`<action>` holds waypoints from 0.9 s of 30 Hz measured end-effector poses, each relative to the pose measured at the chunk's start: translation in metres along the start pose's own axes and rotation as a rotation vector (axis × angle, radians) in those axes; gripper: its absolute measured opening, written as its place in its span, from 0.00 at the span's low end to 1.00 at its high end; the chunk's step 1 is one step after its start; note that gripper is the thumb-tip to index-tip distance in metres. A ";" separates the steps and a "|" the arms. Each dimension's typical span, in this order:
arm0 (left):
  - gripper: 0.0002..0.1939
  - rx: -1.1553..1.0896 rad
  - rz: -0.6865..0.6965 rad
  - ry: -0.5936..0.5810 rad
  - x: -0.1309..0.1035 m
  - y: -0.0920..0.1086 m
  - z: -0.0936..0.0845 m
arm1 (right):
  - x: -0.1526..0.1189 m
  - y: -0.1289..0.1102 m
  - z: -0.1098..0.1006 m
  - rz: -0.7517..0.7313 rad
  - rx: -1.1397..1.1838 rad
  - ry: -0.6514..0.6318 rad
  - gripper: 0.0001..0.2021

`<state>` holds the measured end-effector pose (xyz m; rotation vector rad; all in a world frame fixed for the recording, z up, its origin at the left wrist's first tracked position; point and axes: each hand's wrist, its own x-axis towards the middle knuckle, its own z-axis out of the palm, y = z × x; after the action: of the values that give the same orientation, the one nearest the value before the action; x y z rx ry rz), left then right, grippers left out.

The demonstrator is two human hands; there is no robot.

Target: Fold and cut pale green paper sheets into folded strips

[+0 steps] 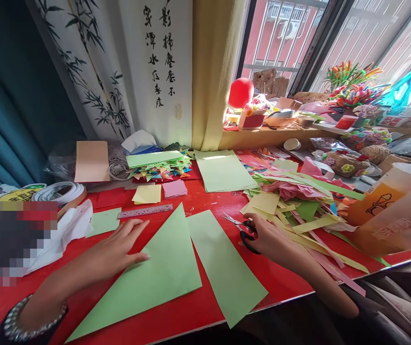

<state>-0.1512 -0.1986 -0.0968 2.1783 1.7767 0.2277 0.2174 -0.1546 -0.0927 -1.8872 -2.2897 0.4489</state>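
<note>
A large green paper triangle [165, 268] lies on the red table [280, 278]. My left hand [119, 247] is over its left edge, fingers apart, with the thumb at the paper. To the triangle's right is a green paper strip [227, 263], angled toward the front edge. My right hand [259, 232] is closed on black-handled scissors [246, 235], their blades pointing left, just right of the strip's upper part. A pink patterned ruler [145, 211] sits beyond my left hand, beside a small green sheet [104, 222].
Yellow [146, 194] and pink [175, 189] paper squares lie behind the ruler. Large green sheets [223, 170] are at the back. Paper scraps [313, 223] heap on the right near plastic cups [399, 215]. Tape rolls [58, 192] stand at left.
</note>
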 end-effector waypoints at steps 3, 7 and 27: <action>0.37 0.152 0.186 -0.097 -0.026 0.012 0.011 | 0.006 0.006 0.003 0.018 -0.030 0.011 0.23; 0.40 0.338 0.393 0.068 -0.056 0.024 0.027 | 0.015 0.005 0.002 0.057 -0.138 -0.015 0.22; 0.15 -0.045 -0.027 0.438 -0.080 0.022 -0.008 | 0.024 -0.077 -0.020 -0.151 1.185 -0.469 0.25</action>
<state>-0.1505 -0.2795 -0.0750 2.1906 1.9930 0.7817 0.1463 -0.1409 -0.0520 -1.0291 -1.6001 1.8340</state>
